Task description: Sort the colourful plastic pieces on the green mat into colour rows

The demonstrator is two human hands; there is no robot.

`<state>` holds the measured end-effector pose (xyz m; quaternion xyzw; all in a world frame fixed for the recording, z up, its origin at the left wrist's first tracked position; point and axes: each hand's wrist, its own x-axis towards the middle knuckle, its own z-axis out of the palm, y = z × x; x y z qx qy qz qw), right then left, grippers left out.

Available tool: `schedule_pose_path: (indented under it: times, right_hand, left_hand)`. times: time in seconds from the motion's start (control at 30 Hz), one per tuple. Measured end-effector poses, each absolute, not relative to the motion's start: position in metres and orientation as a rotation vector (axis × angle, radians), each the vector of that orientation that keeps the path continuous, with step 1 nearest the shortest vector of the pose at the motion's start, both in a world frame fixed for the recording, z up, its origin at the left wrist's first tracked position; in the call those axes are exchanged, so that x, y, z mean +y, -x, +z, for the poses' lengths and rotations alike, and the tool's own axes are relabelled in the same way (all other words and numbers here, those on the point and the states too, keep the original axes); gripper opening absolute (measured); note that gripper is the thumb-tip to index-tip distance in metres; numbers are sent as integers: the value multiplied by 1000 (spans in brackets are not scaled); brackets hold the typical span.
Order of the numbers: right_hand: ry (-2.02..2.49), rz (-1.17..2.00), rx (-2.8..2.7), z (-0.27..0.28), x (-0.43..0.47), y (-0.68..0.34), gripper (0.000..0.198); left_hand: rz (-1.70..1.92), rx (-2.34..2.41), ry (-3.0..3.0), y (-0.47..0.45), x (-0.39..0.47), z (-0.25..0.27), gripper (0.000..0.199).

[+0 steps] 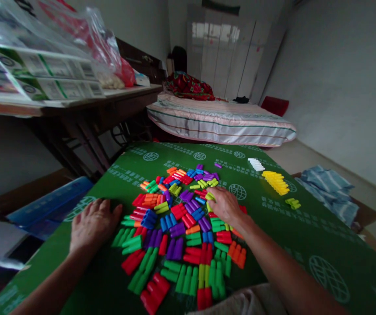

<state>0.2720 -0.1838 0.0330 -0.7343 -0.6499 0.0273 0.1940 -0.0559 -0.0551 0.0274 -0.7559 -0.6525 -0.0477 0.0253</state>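
Observation:
My left hand [94,224] lies flat on the green tabletop, fingers stretched out and nothing in it, left of a wide spread of colourful plastic toy blocks. Each block looks like a few bullet-shaped tubes joined side by side. At the far right of the spread, my right hand [226,204] is closed, its fingertips on a yellow-green block [210,196]. Red, purple and blue blocks [197,214] lie close to its left. Nearer my body are green blocks [187,280] and an orange block [237,254]; the right forearm hides part of that side.
Toward the table's right edge sit a white block row [256,164], a stack of yellow blocks [275,182] and a yellow-green block group [293,203]. A desk [131,92] with boxes and bags stands left. A bed [220,118] is beyond the table [306,245].

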Motion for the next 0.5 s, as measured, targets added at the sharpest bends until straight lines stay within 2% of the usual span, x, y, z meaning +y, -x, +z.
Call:
schedule_pose_path:
  times: [0.07, 0.3, 0.5]
  right_hand:
    - [2037, 69, -1748, 30, -204, -292, 39]
    - [2198, 15, -1575, 2, -290, -371, 41]
    - [2277, 48, -1507, -11, -322, -384, 39]
  left_hand:
    - [-153, -2020, 2340, 56, -55, 27, 68]
    - [-118, -2008, 2346, 57, -50, 25, 69]
    - [-132, -2014, 2334, 64, -36, 15, 76]
